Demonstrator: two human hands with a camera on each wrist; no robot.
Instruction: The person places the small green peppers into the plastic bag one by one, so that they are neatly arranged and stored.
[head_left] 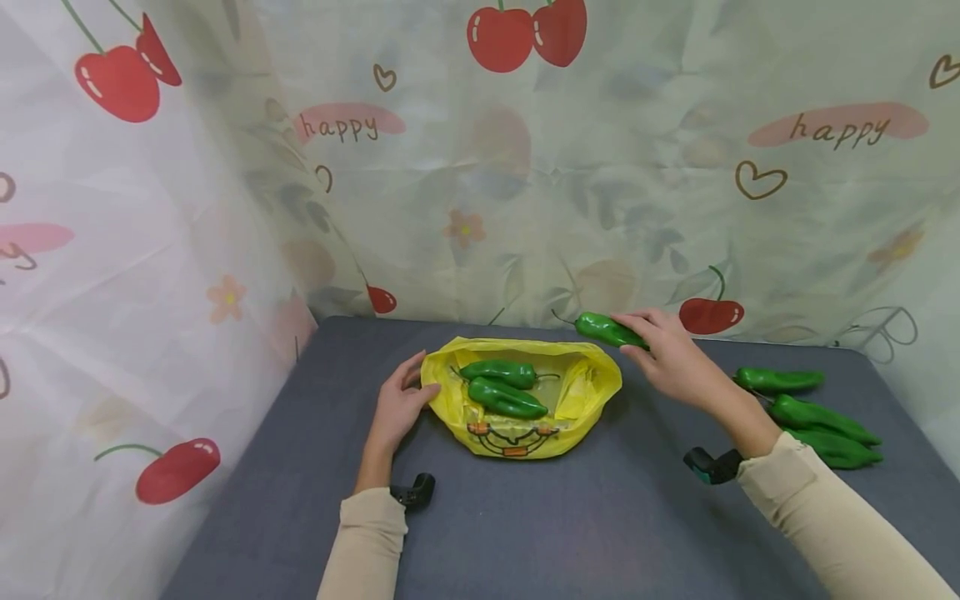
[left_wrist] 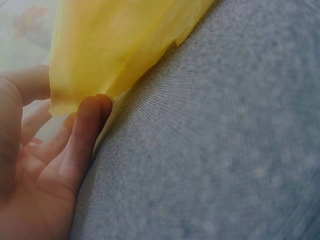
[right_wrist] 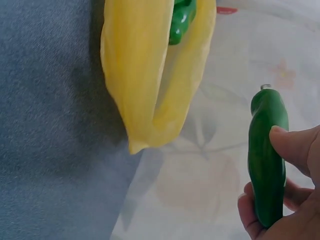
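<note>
A yellow plastic bag [head_left: 447, 414] stands with its mouth spread, two long green chili peppers [head_left: 506, 398] lying inside. At its left rim is my left hand [head_left: 396, 408], thumb and fingers on either side of the edge. The left wrist view shows fingertips against the yellow film [left_wrist: 115, 45]; part of the grip is hidden behind it. My right hand [head_left: 675, 358] holds another green chili pepper [head_left: 600, 327] in the air, just beyond the bag's right rim. Thumb and fingers close around that pepper [right_wrist: 267, 150] in the right wrist view, its stem end pointing away from the palm.
Several more green chili peppers [head_left: 825, 419] lie at the right of the dark grey table [head_left: 525, 533], partly behind the right forearm. A printed curtain [head_left: 525, 192] hangs along the table's back edge and also covers the left side.
</note>
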